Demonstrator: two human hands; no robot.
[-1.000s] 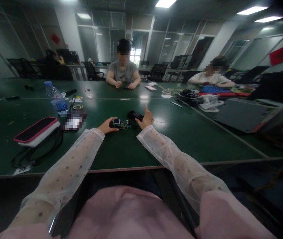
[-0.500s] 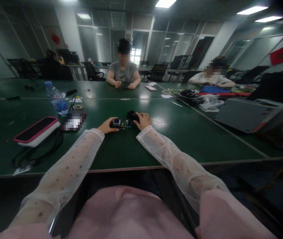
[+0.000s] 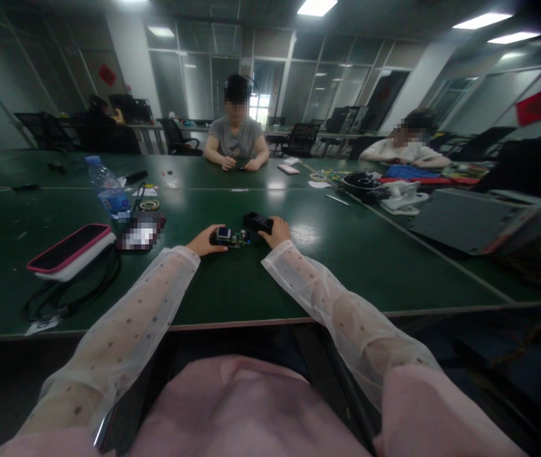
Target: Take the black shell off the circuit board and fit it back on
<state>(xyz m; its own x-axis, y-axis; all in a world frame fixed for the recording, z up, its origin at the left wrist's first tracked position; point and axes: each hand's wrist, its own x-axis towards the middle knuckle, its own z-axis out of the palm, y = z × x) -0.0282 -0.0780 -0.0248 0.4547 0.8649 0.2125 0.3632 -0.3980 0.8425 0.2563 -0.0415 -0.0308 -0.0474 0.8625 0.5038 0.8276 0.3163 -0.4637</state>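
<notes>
My left hand (image 3: 207, 241) grips the left end of a small green circuit board (image 3: 236, 239) with a little screen (image 3: 224, 233) on its top. Just to the right, my right hand (image 3: 277, 233) is closed on the right end of a black case (image 3: 257, 222), with the thumb below and fingers at its far side. The case lies slightly beyond the board, with a small gap between them. Both things are over the green table (image 3: 246, 285), in front of me.
At left are a pink-edged device (image 3: 70, 251) with black cords, a red-edged phone-like object (image 3: 141, 230) and a water bottle (image 3: 107, 187). A grey metal box (image 3: 470, 219), cables (image 3: 360, 182) and a pen (image 3: 338, 200) lie at right. Two people sit across the table.
My right hand has shifted its fingers towards the right end of the black case, so more of the case's top shows. My left hand and the board have stayed in place.
</notes>
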